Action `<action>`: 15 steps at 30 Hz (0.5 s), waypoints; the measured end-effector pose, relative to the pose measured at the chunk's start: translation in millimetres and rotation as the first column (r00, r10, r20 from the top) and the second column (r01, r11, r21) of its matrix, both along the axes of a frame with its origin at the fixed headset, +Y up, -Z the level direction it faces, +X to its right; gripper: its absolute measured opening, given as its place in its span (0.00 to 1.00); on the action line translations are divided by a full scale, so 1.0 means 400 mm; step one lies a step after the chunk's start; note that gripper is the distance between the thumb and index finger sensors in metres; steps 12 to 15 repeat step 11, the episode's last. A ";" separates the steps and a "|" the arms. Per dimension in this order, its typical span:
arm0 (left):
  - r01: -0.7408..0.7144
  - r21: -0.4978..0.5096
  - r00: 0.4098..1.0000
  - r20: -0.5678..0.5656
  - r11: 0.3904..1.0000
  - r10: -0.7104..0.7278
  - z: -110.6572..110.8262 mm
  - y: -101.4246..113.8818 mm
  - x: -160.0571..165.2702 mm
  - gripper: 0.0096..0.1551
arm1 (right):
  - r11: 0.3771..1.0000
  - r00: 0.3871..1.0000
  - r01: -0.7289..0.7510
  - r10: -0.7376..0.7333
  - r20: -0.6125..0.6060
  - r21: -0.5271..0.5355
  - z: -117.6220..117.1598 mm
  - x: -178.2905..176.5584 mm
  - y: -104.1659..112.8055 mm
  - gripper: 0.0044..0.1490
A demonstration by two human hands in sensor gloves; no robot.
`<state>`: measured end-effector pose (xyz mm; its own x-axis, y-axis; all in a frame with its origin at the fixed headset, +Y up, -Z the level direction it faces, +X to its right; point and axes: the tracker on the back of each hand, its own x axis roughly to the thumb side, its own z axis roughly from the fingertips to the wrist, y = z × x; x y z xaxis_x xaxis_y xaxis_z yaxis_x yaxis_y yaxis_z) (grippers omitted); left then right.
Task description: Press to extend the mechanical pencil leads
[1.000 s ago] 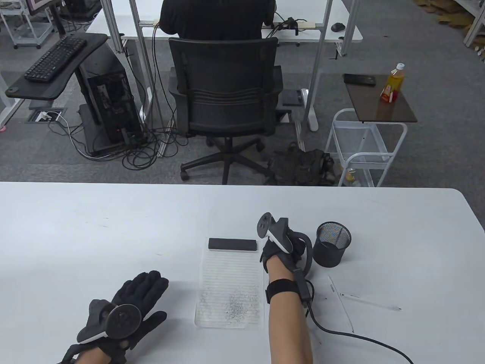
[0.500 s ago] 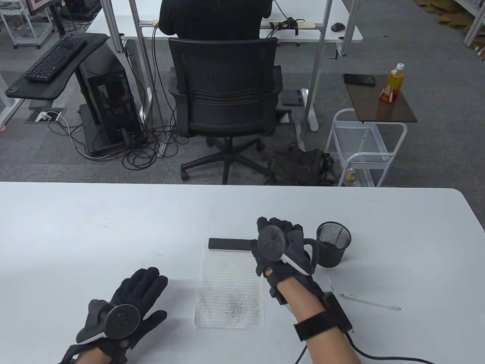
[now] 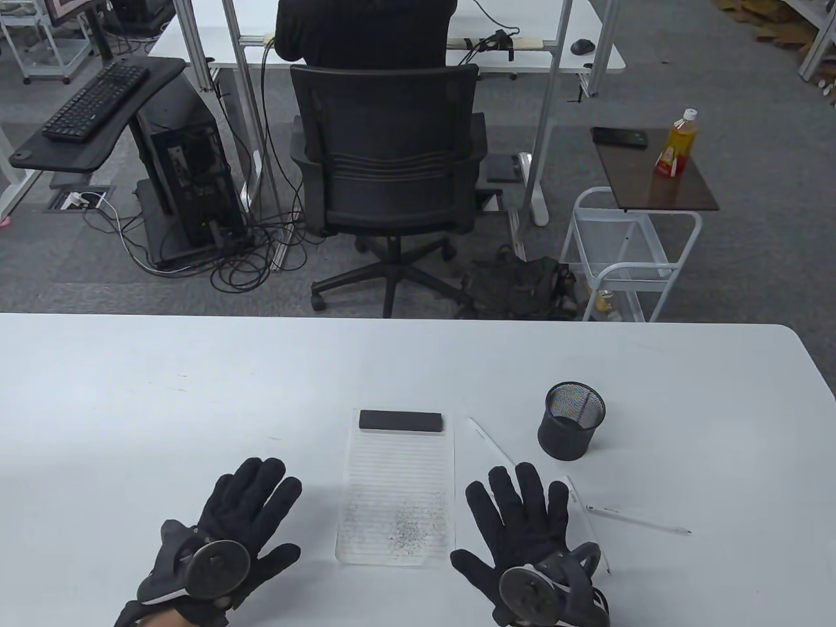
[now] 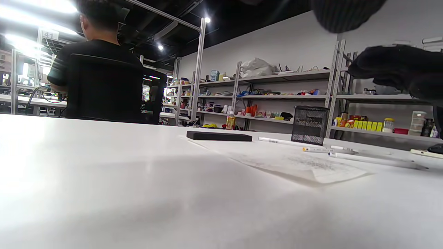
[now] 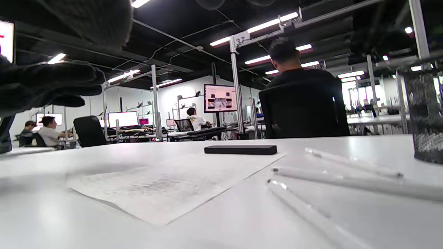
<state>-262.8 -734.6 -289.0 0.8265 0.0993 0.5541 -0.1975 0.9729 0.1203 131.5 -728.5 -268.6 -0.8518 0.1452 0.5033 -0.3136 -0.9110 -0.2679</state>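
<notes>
Three white mechanical pencils lie on the table right of the lined paper (image 3: 395, 483): one (image 3: 492, 442) beside the paper's top right corner, one (image 3: 588, 522) by my right hand's little finger, one (image 3: 639, 520) further right. They also show in the right wrist view: the first (image 5: 353, 162), the second (image 5: 356, 183) and the third (image 5: 311, 214). My left hand (image 3: 248, 509) lies flat and open left of the paper, holding nothing. My right hand (image 3: 522, 522) lies flat and open right of it, fingers spread, touching no pencil that I can see.
A black block (image 3: 400, 421) lies across the paper's top edge. A black mesh pen cup (image 3: 571, 421) stands to the right, behind the pencils. The paper's lower half carries grey pencil marks. The table's far edge (image 3: 392, 317) borders the office floor.
My right hand has drawn back from beside the mesh cup to the near edge and now lies flat. A pencil now shows where it was. My left hand shifted slightly forward.
</notes>
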 end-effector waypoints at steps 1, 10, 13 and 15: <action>0.004 0.001 1.000 -0.001 1.000 -0.004 0.000 -0.001 0.001 0.53 | 1.000 1.000 -0.008 0.008 0.002 0.009 0.000 0.000 -0.002 0.57; 0.033 -0.005 0.999 -0.023 0.999 -0.033 -0.004 -0.008 -0.002 0.54 | 0.993 0.999 -0.046 0.048 0.022 -0.108 -0.009 0.009 -0.045 0.57; 0.032 -0.004 0.999 -0.025 0.999 -0.033 -0.004 -0.009 -0.003 0.54 | 0.993 0.999 -0.046 0.049 0.022 -0.111 -0.009 0.009 -0.045 0.57; 0.032 -0.004 0.999 -0.025 0.999 -0.033 -0.004 -0.009 -0.003 0.54 | 0.993 0.999 -0.046 0.049 0.022 -0.111 -0.009 0.009 -0.045 0.57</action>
